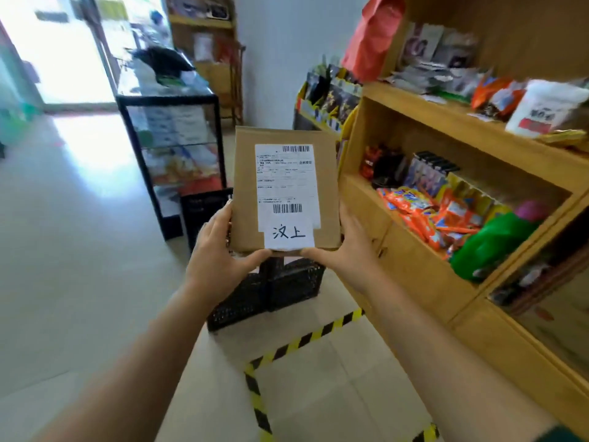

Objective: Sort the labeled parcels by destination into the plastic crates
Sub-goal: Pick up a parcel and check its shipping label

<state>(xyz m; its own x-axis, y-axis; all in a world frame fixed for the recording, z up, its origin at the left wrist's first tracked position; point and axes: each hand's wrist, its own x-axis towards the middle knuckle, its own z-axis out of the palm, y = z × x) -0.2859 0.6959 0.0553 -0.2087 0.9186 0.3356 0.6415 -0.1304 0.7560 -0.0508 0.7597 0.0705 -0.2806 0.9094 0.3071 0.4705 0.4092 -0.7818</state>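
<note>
A flat brown cardboard parcel (245,186) is held up in the middle of the view, its face toward me. It carries a white shipping label with barcodes and a handwritten slip reading 汶上. My left hand (216,250) grips its lower left corner and my right hand (344,250) grips its lower right corner, both thumbs along the bottom edge. Below the parcel on the floor sits a black plastic crate (271,291), partly hidden by the parcel. A second black crate (204,212) stands behind it to the left.
A wooden shelf unit (414,256) full of snack packets runs along the right. A black-framed glass display case (172,145) stands at the centre left. Yellow-black tape (306,339) marks the tiled floor. A bright doorway lies at the far left.
</note>
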